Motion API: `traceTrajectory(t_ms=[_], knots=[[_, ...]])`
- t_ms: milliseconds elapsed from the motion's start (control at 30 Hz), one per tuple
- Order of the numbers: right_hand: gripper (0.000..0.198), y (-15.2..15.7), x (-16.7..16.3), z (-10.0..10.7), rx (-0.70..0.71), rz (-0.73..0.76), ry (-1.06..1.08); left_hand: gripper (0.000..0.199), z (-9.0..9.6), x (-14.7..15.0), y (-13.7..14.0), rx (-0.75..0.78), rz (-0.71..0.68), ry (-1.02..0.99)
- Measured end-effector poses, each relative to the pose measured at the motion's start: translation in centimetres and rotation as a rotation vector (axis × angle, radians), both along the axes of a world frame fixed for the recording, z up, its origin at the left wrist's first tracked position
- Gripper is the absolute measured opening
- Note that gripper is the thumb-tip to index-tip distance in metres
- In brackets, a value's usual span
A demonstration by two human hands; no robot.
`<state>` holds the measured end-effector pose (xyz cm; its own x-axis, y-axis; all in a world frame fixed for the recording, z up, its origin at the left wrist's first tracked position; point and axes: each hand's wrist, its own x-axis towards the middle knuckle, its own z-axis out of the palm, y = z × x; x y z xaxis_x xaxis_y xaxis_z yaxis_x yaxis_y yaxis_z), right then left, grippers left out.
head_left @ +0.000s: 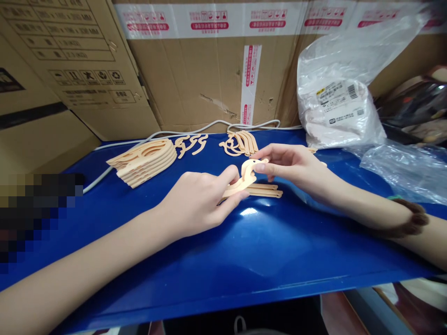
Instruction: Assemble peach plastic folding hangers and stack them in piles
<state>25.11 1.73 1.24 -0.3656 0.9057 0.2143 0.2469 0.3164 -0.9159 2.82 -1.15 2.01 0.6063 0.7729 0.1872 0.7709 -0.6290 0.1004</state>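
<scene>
My left hand [202, 197] is closed round the long arm of a cream plastic hanger part [246, 176], thumb on top and fingers beneath. At its curved upper end, which has a small dark hole, my right hand [291, 163] pinches the piece between thumb and fingers. Whether the curved end and the arm are one piece or two, I cannot tell. Just behind and below lie a few flat cream strips [267, 190] on the blue tabletop [279, 251]. My fingers hide part of the held piece.
Toward the back left stands a stack of cream hanger pieces [148, 160], with several S-shaped hooks [199, 144] beside it. More curved pieces [246, 142] lie behind my hands. A white cable [213, 123] runs along cardboard boxes [195, 79]. A plastic bag [338, 102] stands at the right.
</scene>
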Motion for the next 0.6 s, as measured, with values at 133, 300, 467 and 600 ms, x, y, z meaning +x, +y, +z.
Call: traceTrajectory(t_ms=[133,300,467,600], knots=[[0.033,0.6,0.4,-0.3,0.249,-0.037,-0.25,0.032,-0.3,-0.5,1.0,0.077,-0.041,0.03],[0.036,1.1,0.5,-1.0,0.355,-0.072,-0.528,0.035,-1.2,-1.1,2.4,0.069,-0.043,0.044],[0.039,1.4,0.4,-0.9,0.419,-0.14,-0.779,0.035,-1.9,-1.7,3.4,-0.024,-0.06,-0.099],[0.038,3.0,-0.4,0.6,0.581,-0.229,-0.968,0.035,-2.1,-1.9,3.6,-0.081,-0.046,-0.179]])
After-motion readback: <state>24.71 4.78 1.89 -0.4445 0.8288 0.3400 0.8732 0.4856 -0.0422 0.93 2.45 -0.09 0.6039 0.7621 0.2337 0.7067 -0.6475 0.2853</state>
